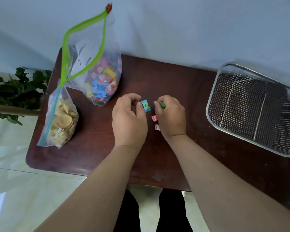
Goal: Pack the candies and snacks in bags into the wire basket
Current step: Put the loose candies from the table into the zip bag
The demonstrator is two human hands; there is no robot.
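Observation:
A clear zip bag with a green seal stands open at the table's back left, full of colourful wrapped candies. In front of it lies a blue-sealed bag of pale snacks. At mid-table my left hand pinches a teal wrapped candy. My right hand is closed on a green candy. Two pink candies lie on the table, partly under my right hand. The wire basket stands at the right with nothing in it.
The dark brown table has a rounded front-left corner and stands against a pale wall. A leafy plant stands left of the table. The basket's right edge overhangs the frame. My legs show below the front edge.

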